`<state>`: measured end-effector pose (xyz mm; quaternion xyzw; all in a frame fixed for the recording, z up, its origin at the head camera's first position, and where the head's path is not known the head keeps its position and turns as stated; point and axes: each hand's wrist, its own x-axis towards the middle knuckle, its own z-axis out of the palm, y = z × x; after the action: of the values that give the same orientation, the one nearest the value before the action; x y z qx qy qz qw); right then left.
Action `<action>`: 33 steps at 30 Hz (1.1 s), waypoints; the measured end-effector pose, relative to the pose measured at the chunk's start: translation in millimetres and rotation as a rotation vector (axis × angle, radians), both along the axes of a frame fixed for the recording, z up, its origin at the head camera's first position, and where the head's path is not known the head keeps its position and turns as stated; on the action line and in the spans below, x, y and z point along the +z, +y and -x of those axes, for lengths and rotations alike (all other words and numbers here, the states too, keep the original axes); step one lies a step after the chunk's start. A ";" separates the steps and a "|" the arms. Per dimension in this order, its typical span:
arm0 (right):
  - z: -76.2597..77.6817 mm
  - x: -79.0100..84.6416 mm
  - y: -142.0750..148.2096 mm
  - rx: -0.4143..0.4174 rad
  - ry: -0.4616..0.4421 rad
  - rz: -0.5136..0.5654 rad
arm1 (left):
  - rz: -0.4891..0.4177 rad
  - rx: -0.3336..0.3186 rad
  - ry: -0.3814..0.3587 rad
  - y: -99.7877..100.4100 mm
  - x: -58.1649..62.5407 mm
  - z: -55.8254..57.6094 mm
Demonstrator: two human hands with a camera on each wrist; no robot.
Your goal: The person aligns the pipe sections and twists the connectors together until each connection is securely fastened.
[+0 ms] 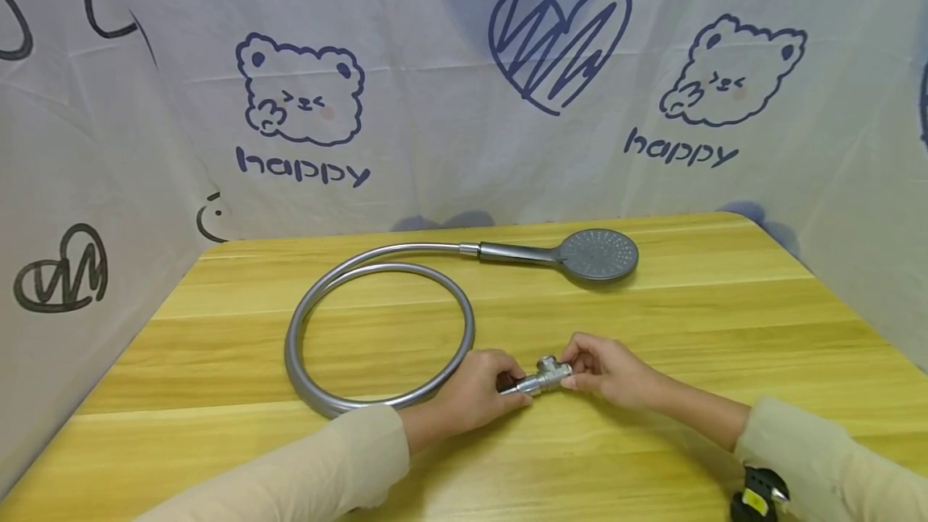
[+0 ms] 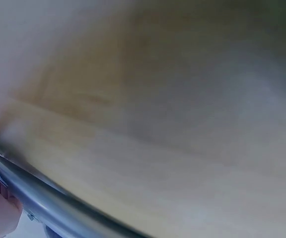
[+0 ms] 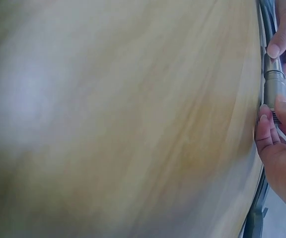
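In the head view, my left hand (image 1: 474, 389) grips the end of a grey shower hose (image 1: 292, 353) at its shiny metal connector (image 1: 528, 384). My right hand (image 1: 616, 370) pinches a chrome tee-shaped fitting (image 1: 554, 374) between thumb and fingers. Fitting and connector meet in one line just above the table; how far they are joined I cannot tell. Both hands appear at the right edge of the right wrist view, holding the fitting (image 3: 274, 89) from either end. A length of hose (image 2: 58, 203) crosses the lower left of the left wrist view.
The hose loops on the wooden table (image 1: 217, 329) and runs to a round grey shower head (image 1: 598, 254) lying farther back. A dark strap with a yellow patch (image 1: 756, 499) hangs by the right sleeve. White cloth with drawings (image 1: 435, 143) encloses the table.
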<state>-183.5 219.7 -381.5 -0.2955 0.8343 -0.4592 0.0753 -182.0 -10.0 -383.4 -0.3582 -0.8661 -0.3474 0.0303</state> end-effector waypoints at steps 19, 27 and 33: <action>2.3 4.2 -1.0 -0.009 -0.002 -0.074 | 0.074 -0.030 -0.066 -0.1 7.3 2.3; -4.4 23.8 -6.7 -0.119 0.263 -0.288 | 0.169 -0.041 -0.076 -15.8 31.4 3.7; -9.1 31.8 -6.0 -0.221 0.514 -0.370 | 0.129 0.043 0.058 -39.8 49.9 2.8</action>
<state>-174.5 213.7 -349.7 -0.2906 0.9223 -0.2158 -0.1355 -184.8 -49.7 -333.5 -0.3507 -0.8930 -0.2793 0.0397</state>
